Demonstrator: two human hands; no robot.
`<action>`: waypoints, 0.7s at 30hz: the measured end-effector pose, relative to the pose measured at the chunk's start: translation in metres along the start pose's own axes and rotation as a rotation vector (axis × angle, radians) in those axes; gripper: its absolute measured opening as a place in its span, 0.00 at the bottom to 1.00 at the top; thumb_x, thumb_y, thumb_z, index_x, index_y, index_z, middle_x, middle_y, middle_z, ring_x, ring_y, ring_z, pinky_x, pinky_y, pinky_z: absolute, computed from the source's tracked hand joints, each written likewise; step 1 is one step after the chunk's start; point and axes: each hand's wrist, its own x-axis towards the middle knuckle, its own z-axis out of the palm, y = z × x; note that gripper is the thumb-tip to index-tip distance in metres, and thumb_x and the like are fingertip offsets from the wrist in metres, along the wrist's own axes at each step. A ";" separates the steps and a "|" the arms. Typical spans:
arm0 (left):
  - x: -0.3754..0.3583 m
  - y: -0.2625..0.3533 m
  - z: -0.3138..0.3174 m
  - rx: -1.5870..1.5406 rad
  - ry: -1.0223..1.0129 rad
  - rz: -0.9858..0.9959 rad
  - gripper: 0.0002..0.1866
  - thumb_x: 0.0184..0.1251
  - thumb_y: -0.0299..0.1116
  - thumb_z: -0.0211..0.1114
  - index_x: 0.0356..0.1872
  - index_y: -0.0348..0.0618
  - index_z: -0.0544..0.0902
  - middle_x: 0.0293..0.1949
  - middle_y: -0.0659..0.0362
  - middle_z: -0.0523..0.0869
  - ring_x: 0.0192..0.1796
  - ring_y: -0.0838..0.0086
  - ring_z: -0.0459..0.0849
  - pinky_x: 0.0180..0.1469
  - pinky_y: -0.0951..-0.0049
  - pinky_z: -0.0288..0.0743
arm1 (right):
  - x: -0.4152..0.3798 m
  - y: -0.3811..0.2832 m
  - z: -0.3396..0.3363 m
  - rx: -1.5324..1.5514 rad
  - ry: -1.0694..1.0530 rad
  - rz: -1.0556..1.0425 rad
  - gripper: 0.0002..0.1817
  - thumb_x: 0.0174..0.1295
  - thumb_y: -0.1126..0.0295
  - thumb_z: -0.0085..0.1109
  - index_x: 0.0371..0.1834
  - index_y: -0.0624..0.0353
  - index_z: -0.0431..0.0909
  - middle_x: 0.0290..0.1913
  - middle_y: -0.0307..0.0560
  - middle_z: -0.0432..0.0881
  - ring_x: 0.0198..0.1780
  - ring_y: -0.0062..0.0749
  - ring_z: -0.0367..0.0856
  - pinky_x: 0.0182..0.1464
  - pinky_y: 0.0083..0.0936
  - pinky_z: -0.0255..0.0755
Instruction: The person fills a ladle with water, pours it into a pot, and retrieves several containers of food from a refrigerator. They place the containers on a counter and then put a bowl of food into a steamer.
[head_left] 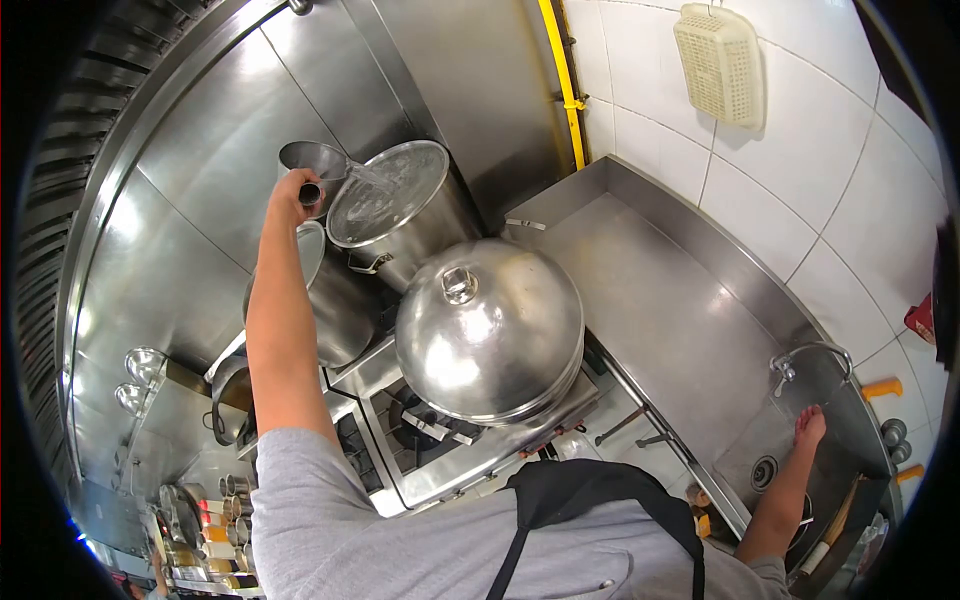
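Water (372, 180) is streaming from a metal scoop (313, 158) at ten o'clock into a tall open pot (430, 226) at eleven. The left hand (297, 193) is gripping the scoop, fingers curled closed. At four o'clock, the right hand (811, 427) is hovering over the sink (655, 265) near the faucet (784, 370), loosely curled; whether it is holding anything, I cannot tell. Pouring well is probably calling for a low scoop and a slow, steady tilt, since that outstretched reach is making splashes likelier.

Domed lid (510, 350) crowds the pot (430, 232) — free room above the sink (680, 290).
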 end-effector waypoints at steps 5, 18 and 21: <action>-0.005 0.005 -0.007 -0.251 0.002 -0.087 0.10 0.53 0.28 0.63 0.34 0.38 0.72 0.28 0.52 0.80 0.24 0.69 0.81 0.21 0.76 0.75 | 0.006 0.000 -0.007 0.005 0.003 0.004 0.17 0.64 0.57 0.56 0.52 0.50 0.76 0.45 0.34 0.80 0.40 0.23 0.77 0.43 0.23 0.69; -0.042 0.001 -0.109 -0.034 0.228 0.004 0.10 0.49 0.29 0.65 0.31 0.42 0.74 0.29 0.55 0.79 0.25 0.66 0.81 0.24 0.71 0.75 | 0.041 -0.006 -0.013 0.030 -0.093 -0.029 0.14 0.66 0.59 0.54 0.50 0.52 0.77 0.43 0.36 0.80 0.40 0.23 0.78 0.44 0.26 0.72; -0.034 -0.013 -0.138 0.151 0.333 -0.021 0.10 0.45 0.30 0.65 0.29 0.43 0.75 0.30 0.55 0.79 0.26 0.64 0.81 0.24 0.65 0.74 | 0.047 -0.008 -0.012 -0.023 -0.115 -0.033 0.12 0.67 0.60 0.54 0.47 0.53 0.77 0.39 0.36 0.79 0.34 0.21 0.77 0.37 0.22 0.72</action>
